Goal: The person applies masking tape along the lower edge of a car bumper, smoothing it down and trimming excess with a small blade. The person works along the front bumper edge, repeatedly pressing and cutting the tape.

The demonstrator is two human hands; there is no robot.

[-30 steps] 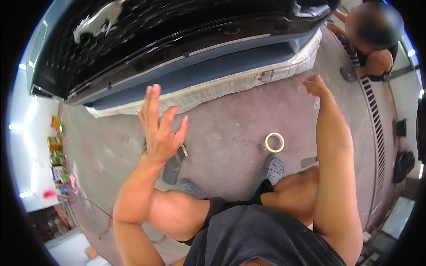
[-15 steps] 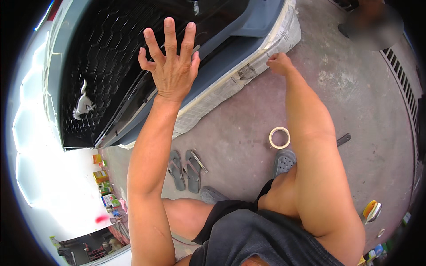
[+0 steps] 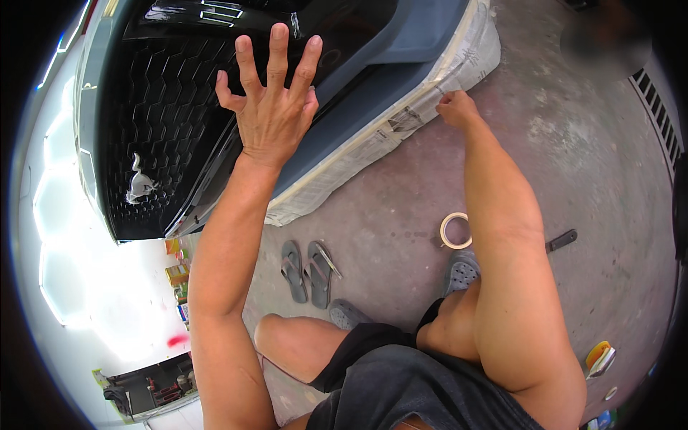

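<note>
Crinkled newspaper masking [image 3: 401,125] — right hand [image 3: 457,109] pinching

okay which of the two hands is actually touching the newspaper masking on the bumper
The right hand, pinching the newspaper masking edge; the left hand is spread open, apart from it.

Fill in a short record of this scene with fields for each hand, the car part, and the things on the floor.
Left hand: open, fingers spread, raised before the black grille
Right hand: at the newspaper masking along the bumper's lower edge
Car part: grey bumper
Floor: tape roll, pair of flip-flops, concrete
</note>
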